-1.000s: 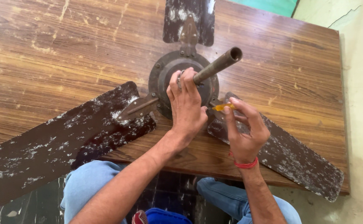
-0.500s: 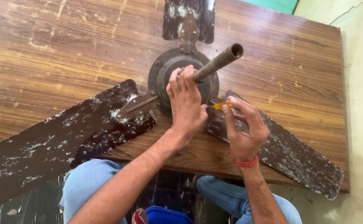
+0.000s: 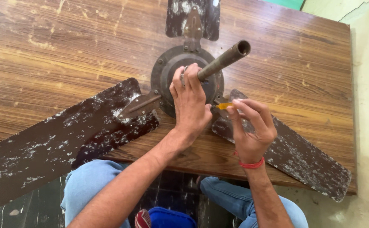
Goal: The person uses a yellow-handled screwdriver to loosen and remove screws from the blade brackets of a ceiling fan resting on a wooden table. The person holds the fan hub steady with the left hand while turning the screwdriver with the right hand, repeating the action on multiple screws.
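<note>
We saw an old ceiling fan [image 3: 180, 80] lying on the wooden tabletop [image 3: 66, 50], its speckled blades [image 3: 62, 135] spread outward. Our left hand [image 3: 189, 103] lay closed over the motor housing beside the metal rod [image 3: 223, 61]. Our right hand [image 3: 252, 128] pinched a yellow-handled screwdriver [image 3: 224, 106] against the hub.

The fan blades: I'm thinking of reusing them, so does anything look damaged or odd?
Yes. The left blade and right blade show dark paint flaking off in pale patches, and the far blade looks blotched too.
</note>
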